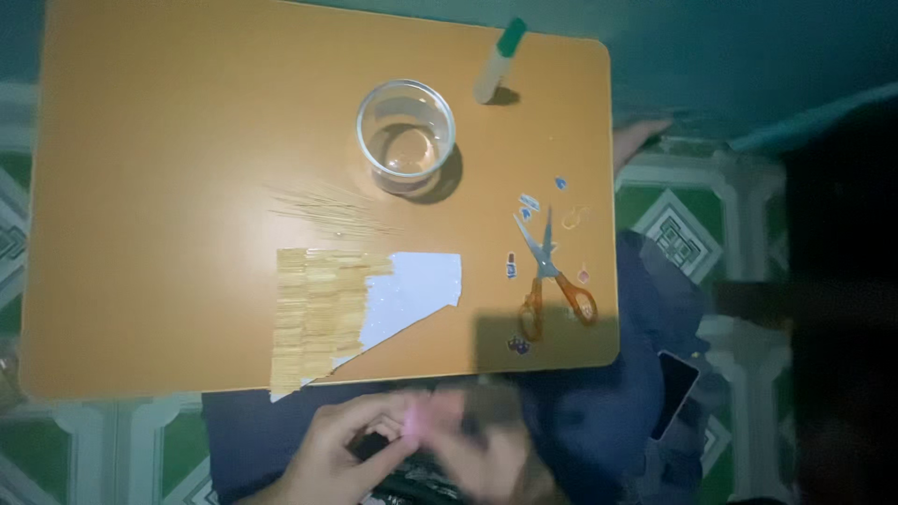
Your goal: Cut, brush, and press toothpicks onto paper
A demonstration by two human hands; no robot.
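- Left hand (332, 449) and right hand (486, 454) meeting below the near edge of the orange table (140, 187), fingers curled together around a small pink thing (418, 421); blurred, so exact grip cannot be told.
- On the table: scissors (552, 276), glass jar (406, 136), glue stick (499, 61), loose thin sticks (323, 210), and white paper (412, 295) partly covered with glued sticks.

Glass (406, 137) mid table (140, 140); glue stick (497, 62) behind-right; scissors (550, 278) right of stick mat (323, 313).
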